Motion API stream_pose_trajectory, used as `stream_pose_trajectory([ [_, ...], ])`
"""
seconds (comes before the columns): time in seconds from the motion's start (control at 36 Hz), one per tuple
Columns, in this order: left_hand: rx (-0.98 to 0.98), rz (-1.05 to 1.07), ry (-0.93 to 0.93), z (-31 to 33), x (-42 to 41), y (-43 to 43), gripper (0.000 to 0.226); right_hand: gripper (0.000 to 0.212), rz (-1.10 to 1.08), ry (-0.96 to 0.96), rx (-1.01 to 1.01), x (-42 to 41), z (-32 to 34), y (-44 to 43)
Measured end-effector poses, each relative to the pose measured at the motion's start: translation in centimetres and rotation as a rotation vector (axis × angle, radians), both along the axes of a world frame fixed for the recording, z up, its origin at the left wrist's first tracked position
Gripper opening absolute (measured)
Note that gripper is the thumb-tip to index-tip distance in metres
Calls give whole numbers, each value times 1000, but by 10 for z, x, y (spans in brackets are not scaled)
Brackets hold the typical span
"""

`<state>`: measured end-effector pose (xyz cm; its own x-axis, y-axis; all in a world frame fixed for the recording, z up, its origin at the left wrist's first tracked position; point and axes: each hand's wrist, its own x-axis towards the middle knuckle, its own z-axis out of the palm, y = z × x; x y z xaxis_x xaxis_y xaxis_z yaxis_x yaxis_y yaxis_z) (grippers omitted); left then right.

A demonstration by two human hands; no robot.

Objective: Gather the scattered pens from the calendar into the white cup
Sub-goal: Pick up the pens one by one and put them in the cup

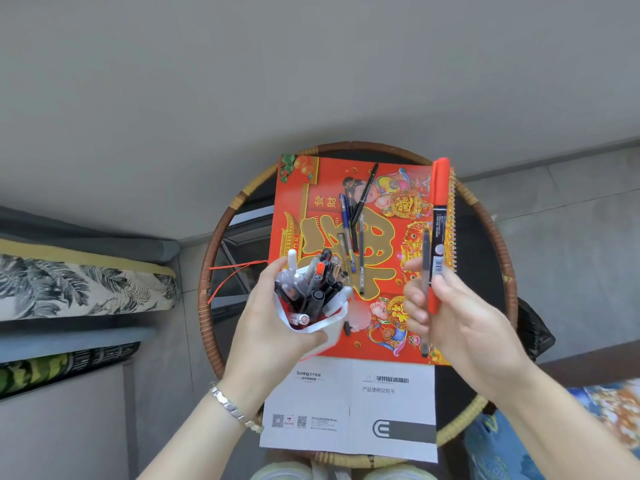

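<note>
Now mid-gather: left hand point(273, 327) grips white cup point(323, 329); right hand point(446, 313) clasps red marker point(439, 216), grey pen point(425, 271). Next: drop both in cup, collect remaining pens point(353, 233) off calendar point(304, 202).

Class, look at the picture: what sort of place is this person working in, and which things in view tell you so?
Probably a home sitting area. A small round rattan-rimmed table stands by a cushioned seat with a leaf-print cushion, and a festive red calendar and an appliance manual lie on it.
</note>
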<state>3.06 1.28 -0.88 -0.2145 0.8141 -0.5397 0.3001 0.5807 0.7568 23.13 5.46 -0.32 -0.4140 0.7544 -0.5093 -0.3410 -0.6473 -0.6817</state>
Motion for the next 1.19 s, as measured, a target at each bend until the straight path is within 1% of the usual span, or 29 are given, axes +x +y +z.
stream_pose_trajectory([
  [0.06, -2, -22, 11, -1, 2, -1, 87, 41, 3, -14, 16, -4, -1, -1],
  [0.08, -4, -33, 19, -1, 3, -1, 86, 38, 0, -95, 30, -6, 0, -2],
  [0.14, -12, -49, 31, -1, 4, -2, 88, 17, 22, -284, 51, -9, 1, -2],
  [0.17, -15, -55, 36, -1, 5, -2, 90, 16, 50, -372, 69, -9, 1, -2],
  [0.28, -13, -96, 68, -5, 8, -3, 92, 35, 144, -607, 215, -9, 12, -4],
  [0.33, -10, -112, 87, -8, 9, -2, 91, 39, 227, -751, 342, -9, 17, -5],
  [0.39, -1, -128, 99, -10, 10, -1, 90, 42, 283, -874, 410, -8, 23, -6],
  [0.44, 9, -139, 102, -10, 11, 0, 89, 35, 321, -966, 433, -7, 29, -5],
  [0.53, 23, -159, 101, -9, 11, 2, 88, 12, 400, -1065, 455, -6, 36, -2],
  [0.56, 29, -163, 99, -9, 11, 2, 89, 8, 435, -1112, 481, -5, 38, 0],
  [0.61, 46, -167, 95, -8, 11, 2, 90, 11, 523, -1215, 558, -6, 44, 3],
  [0.67, 68, -168, 94, -8, 11, 1, 90, 15, 592, -1275, 620, -10, 51, 6],
  [0.75, 98, -179, 108, -9, 10, 1, 89, 13, 694, -1331, 682, -15, 56, 12],
  [0.81, 118, -192, 131, -10, 10, 1, 88, 19, 764, -1340, 682, -18, 56, 17],
  [0.89, 140, -220, 164, -11, 10, 0, 86, 27, 818, -1208, 591, -19, 56, 25],
  [0.94, 150, -233, 183, -12, 9, 0, 85, 28, 827, -1097, 449, -20, 56, 30],
  [1.0, 177, -259, 207, -14, 8, -1, 84, 27, 822, -976, 299, -21, 56, 35],
  [1.06, 215, -305, 235, -15, 8, -3, 83, 26, 789, -897, 207, -23, 55, 39],
  [1.14, 303, -362, 289, -15, 9, -6, 88, 28, 716, -888, 185, -25, 52, 40],
  [1.19, 337, -374, 296, -14, 11, -7, 88, 27, 612, -898, 194, -27, 50, 37],
])
